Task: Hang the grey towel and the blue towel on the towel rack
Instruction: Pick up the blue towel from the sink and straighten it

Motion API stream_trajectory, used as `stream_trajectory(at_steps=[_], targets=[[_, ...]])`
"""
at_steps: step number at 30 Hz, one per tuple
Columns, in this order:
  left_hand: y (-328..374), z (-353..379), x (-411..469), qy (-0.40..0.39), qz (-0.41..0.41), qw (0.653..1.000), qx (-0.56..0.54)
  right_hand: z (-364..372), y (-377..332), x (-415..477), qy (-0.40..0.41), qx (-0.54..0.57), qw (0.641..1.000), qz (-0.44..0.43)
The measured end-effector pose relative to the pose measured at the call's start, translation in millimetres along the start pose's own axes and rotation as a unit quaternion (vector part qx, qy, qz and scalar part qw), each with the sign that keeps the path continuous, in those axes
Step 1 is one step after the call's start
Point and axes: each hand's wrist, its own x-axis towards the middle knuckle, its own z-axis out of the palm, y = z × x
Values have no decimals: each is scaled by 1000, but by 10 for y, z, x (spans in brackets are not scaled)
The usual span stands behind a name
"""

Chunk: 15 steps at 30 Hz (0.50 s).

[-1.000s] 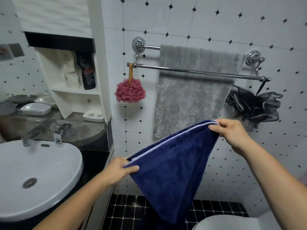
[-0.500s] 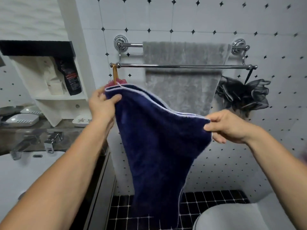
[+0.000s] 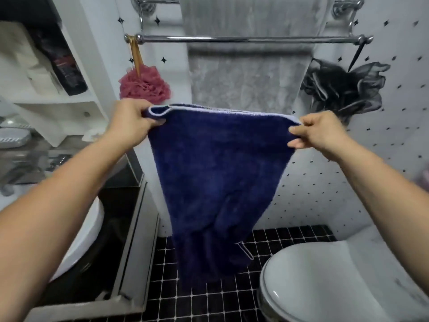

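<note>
The blue towel hangs spread between my two hands, its top edge level and its lower end drooping toward the floor. My left hand grips the top left corner and my right hand pinches the top right corner. Above and behind it is the chrome towel rack, whose front bar is bare. The grey towel is draped over the rack's rear bar against the wall. The blue towel's top edge is below the front bar.
A pink bath puff hangs from the front bar's left end, a black puff from its right end. White shelves with bottles and a sink are left. A toilet stands lower right on black floor tiles.
My left hand dropped and my right hand rose, so the blue towel's top edge is now level and stretched wide. The view has moved closer to the rack.
</note>
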Motion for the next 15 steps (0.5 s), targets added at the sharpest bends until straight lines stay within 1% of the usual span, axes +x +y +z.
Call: stream_trajectory(at_steps=[1, 2, 3, 4, 5, 6, 7, 8, 9, 10, 11, 12, 13, 14, 15], targets=[[109, -1, -1, 50, 3, 998, -50, 39, 0, -9, -62, -9, 998, -10], [216, -9, -47, 53, -3, 989, -139, 65, -15, -61, -161, -7, 987, -16], [289, -14, -119, -8, -13, 973, -229, 60, -21, -112, -244, 1, 970, -8], [313, -5, -210, -124, -15, 951, -282, 38, -21, -145, -297, 15, 955, -6], [334, 17, -308, -260, -3, 928, -267, 8, -1, -114, -278, 17, 960, -16], [359, 26, -410, -374, 9, 906, -199, -16, 42, -32, -219, 38, 975, -24], [338, 46, -446, -425, 28, 896, -128, -52, 96, 60, -121, 36, 992, -23], [292, 60, -404, -398, 30, 913, -90, -87, 149, 114, -40, 12, 999, -22], [241, 66, -325, -315, 22, 945, -86, -118, 205, 128, -24, -18, 999, -11], [189, 68, -252, -205, 0, 973, -106, -124, 250, 109, -53, -22, 998, 6], [128, 72, -198, -101, -34, 984, -141, -140, 277, 61, -114, -11, 993, 8], [58, 81, -167, -29, -67, 980, -187, -158, 282, 14, -160, 35, 986, 16], [-2, 102, -147, 14, -88, 970, -226, -171, 254, -33, -170, 85, 982, 14], [-45, 134, -131, 39, -99, 962, -253, -176, 241, -15, -141, 112, 984, -4], [-42, 168, -113, 49, -95, 958, -264, -162, 230, 41, -86, 110, 990, -32]])
